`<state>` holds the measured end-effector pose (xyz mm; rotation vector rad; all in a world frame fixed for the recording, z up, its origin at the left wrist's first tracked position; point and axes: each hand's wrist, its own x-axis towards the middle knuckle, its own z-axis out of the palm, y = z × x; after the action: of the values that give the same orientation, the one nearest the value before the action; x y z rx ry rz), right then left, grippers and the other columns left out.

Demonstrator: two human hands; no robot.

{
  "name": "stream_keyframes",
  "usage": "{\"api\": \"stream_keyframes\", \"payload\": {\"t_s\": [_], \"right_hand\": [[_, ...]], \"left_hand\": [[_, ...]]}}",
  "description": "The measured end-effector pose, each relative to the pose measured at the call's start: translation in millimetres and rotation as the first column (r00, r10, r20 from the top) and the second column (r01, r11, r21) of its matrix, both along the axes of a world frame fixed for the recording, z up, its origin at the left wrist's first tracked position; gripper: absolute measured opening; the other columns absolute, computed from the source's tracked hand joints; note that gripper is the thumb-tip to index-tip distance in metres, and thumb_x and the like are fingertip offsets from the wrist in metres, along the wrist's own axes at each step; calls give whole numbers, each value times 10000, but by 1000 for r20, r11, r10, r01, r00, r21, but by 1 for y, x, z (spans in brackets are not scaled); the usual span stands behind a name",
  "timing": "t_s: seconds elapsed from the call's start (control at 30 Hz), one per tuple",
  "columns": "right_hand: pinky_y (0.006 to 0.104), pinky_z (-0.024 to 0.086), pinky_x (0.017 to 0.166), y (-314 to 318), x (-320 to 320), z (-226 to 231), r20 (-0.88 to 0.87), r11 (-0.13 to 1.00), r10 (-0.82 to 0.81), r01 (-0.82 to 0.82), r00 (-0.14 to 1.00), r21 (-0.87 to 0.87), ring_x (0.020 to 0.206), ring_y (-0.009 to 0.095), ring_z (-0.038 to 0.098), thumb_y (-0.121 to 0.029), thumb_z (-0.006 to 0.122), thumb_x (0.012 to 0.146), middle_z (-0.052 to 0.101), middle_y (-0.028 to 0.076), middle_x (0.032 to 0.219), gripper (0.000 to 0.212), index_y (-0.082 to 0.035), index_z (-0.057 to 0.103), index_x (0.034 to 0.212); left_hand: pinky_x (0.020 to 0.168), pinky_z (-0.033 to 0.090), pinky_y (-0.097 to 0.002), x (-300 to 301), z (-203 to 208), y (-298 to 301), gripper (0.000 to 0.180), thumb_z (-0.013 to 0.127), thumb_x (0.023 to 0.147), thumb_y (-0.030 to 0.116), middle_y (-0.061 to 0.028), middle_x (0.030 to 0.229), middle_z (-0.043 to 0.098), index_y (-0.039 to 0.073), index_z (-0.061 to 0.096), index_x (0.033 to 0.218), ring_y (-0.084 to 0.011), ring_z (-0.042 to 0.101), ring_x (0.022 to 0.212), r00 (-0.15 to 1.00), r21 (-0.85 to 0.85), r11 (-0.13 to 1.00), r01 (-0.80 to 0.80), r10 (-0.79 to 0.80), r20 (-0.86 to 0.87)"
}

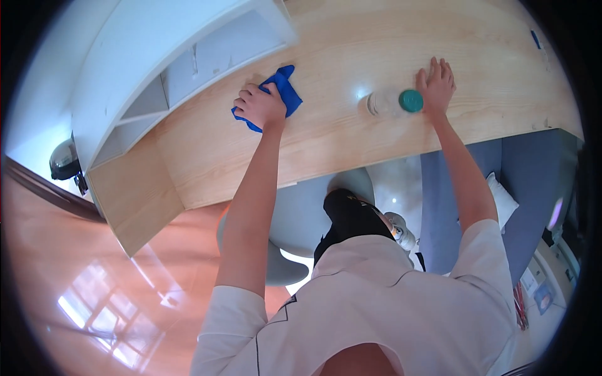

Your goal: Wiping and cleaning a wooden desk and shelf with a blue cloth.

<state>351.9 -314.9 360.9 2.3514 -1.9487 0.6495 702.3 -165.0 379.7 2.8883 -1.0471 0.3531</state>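
Step looks like wiping: left hand [258, 105] has its fingers curled over the blue cloth [290, 94], at the left part of the wooden surface [332, 56]. Right hand [440, 91] is empty, fingers slightly spread, beside the clear bottle [387, 104], inboard of the near edge. Next stroke calls for clearing the bottle. No readable writing or brands.

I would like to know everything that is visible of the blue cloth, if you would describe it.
The blue cloth is a plain, vivid blue and looks like soft fabric. It lies crumpled on the light wood-look tabletop, near the white shelf unit. The left hand covers its middle, with fingers bent over it; whether they grip or only press is unclear. Folds show beyond the hand, mostly on its right.
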Motion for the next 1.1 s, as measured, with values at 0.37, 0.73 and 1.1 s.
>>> {"api": "stream_keyframes", "payload": {"t_s": [0.37, 0.73, 1.1], "right_hand": [[466, 257, 1063, 11, 3, 15, -9, 999, -15, 15, 1000, 45, 1332, 300, 335, -324, 516, 897, 402, 159, 1403, 498, -70, 473, 1324], [482, 251, 1060, 12, 4, 19, -9, 998, 16, -15, 1000, 62, 1338, 320, 323, -312, 496, 912, 393, 173, 1407, 496, -70, 455, 1343], [474, 257, 1061, 8, 16, 13, -4, 999, 39, -38, 999, 34, 1332, 319, 332, -309, 502, 911, 399, 171, 1404, 493, -59, 464, 1334]], "left_hand": [[904, 314, -506, 6, 3, -35, 485, 527, 816, 381, -204, 1187, 541, 4, 580, 1118, -400, 457, 1077, 985, -98, 981, 169, -172, -23], [1040, 292, -458, 3, 32, -38, 573, 470, 869, 479, -107, 1390, 452, 136, 476, 1327, -323, 379, 1286, 885, -16, 994, 111, -106, -453], [891, 302, -504, 12, 9, -13, 411, 518, 826, 359, -196, 1149, 549, 25, 604, 1050, -371, 452, 1072, 957, -56, 974, 219, -225, -184]]}}
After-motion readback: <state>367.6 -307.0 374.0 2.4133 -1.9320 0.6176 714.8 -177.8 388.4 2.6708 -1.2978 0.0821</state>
